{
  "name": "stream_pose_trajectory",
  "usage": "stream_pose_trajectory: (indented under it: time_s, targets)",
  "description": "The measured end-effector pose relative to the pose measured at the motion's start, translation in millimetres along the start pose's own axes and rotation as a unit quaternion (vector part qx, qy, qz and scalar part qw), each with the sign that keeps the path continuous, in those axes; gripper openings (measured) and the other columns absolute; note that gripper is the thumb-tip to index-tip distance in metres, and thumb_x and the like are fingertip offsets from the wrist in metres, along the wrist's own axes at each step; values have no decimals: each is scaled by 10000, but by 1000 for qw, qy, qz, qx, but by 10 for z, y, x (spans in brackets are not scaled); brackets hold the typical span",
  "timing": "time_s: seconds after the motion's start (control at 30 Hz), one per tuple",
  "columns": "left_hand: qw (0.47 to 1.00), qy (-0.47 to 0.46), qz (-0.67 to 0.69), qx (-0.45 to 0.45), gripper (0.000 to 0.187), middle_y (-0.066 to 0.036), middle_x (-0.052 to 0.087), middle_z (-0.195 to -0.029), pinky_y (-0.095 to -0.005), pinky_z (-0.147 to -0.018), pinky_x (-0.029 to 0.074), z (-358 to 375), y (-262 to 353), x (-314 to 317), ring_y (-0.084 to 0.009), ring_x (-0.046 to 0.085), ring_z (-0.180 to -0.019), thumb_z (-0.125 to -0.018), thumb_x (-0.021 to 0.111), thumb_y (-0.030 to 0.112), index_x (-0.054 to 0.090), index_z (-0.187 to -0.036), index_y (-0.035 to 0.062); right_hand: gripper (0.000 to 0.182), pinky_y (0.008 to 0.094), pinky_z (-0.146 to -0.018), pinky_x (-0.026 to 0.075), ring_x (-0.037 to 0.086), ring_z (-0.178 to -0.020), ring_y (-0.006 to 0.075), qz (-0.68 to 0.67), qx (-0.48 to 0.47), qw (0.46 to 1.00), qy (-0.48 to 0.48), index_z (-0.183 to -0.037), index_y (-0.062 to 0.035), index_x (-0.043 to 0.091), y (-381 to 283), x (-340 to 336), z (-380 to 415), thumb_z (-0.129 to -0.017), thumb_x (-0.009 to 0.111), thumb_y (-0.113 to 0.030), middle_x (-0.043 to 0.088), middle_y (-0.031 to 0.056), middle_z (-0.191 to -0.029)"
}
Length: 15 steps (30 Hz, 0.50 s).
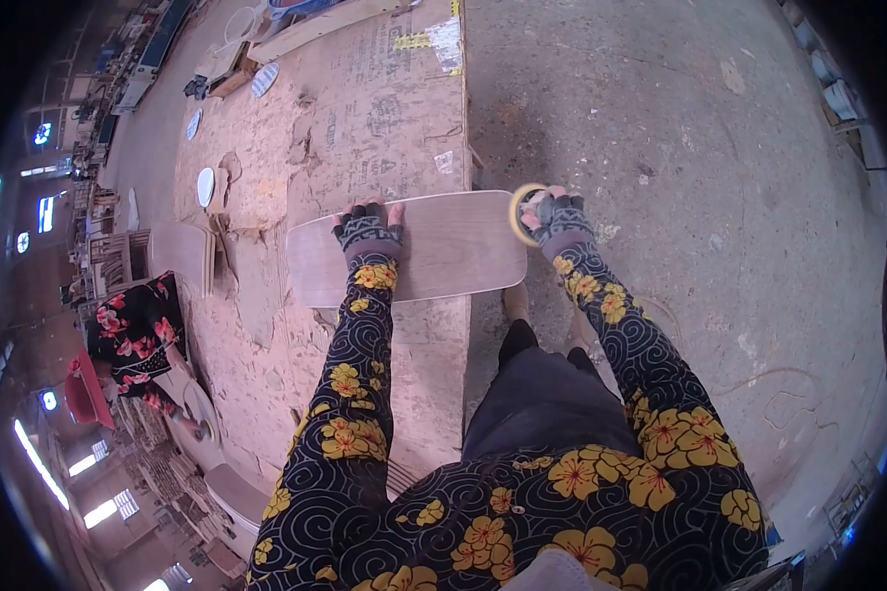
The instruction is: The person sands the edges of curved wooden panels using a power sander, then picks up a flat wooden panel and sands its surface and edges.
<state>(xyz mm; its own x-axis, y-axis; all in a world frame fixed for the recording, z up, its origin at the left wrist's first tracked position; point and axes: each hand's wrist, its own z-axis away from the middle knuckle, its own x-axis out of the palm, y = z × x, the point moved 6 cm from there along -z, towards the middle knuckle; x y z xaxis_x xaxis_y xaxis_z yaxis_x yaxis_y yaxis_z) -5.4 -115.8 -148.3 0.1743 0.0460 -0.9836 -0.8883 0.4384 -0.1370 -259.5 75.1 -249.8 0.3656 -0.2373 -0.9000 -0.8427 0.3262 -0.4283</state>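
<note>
A pale wood-grain board (458,246) with rounded corners lies flat on the worn work table, its right end sticking out past the table's edge. On its far left part rests my left hand (370,229) in a patterned fingerless glove, fingers spread and pressing down near the far edge. My right hand (564,215), gloved the same way, grips a yellow ring (515,219) that looks like a tape roll. The ring touches or nearly touches the board's right end; the gap cannot be made out. My right fingers partly cover the ring.
The work table (256,305) has peeling patches and printed marks. Oval pieces (206,186) lie along its left side, near stacked curved boards (189,256). A co-worker in a red hat (91,391) handles a panel at left. A cord (779,394) lies on the concrete floor.
</note>
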Motion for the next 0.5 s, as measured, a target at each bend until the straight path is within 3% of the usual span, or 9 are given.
stream_pose_trajectory:
  time_s: [0.1,0.23,0.33,0.37,0.43,0.5]
  targets:
    - [1000,5,-6,2,566,-80,561,-1372,-535,-1194,177,-3,-7,22,-300,434,-1344,-993,416,567,583,-1323,138,583,500,-914,516,574,-1131,422,-95,124,987,-45,-1254,-126,456,254,311,-38,-827,759,-384,482,244,-1274]
    - [1000,-10,-1,2,580,-87,554,-1383,-535,-1193,176,-20,-14,26,-302,421,-1361,-994,403,574,576,-1337,140,602,501,-952,495,514,-1202,411,-177,294,924,-166,-1277,-129,436,62,-21,-67,-830,750,-383,522,227,-1227]
    - [1000,0,-4,0,585,-88,555,-1381,-537,-1192,177,-8,-43,76,-302,417,-1366,-992,401,579,573,-1343,143,611,479,-979,490,568,-1137,398,-127,84,984,-95,-1284,-74,475,-296,-235,-68,-839,733,-403,523,247,-1209]
    - [1000,6,-2,1,586,-89,557,-1379,-538,-1191,178,0,-45,81,-303,417,-1365,-991,404,581,574,-1342,143,592,481,-940,518,610,-1101,389,-167,139,973,-77,-1250,-47,481,-295,-273,-80,-831,748,-369,530,247,-1197]
    - [1000,-1,-4,-2,590,-86,559,-1376,-539,-1190,180,-10,-20,37,-302,417,-1366,-983,415,591,583,-1336,149,596,480,-916,529,624,-1069,389,-159,166,967,-110,-1249,-55,483,-333,-341,-275,-830,746,-386,522,241,-1206]
    - [1000,8,-1,-4,594,-84,559,-1376,-538,-1191,180,-31,-56,111,-301,417,-1365,-978,420,597,589,-1328,149,626,482,-895,538,636,-1044,396,-186,268,931,-161,-1263,-69,487,-348,-266,-462,-819,749,-425,497,238,-1237]
